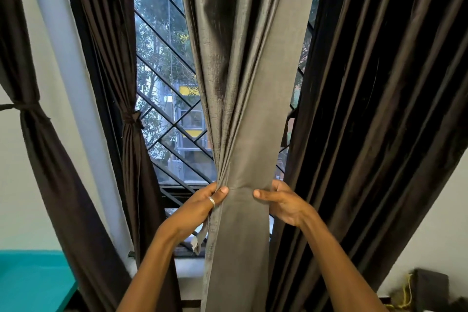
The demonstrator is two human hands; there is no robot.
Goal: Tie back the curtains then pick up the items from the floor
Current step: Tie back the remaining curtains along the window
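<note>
A grey curtain hangs in the middle of the window, gathered into a narrow bunch at waist height. My left hand, with a ring on one finger, grips its left edge and also holds a thin strip of grey fabric that dangles below. My right hand clasps the bunch from the right, thumb across the front. To the left, two dark brown curtains are tied with bands. A dark brown curtain hangs loose on the right.
A window with a black diagonal grille lies behind the curtains, trees and a building outside. A white pillar stands at left. A teal surface is at bottom left. A dark box with yellow cord sits at bottom right.
</note>
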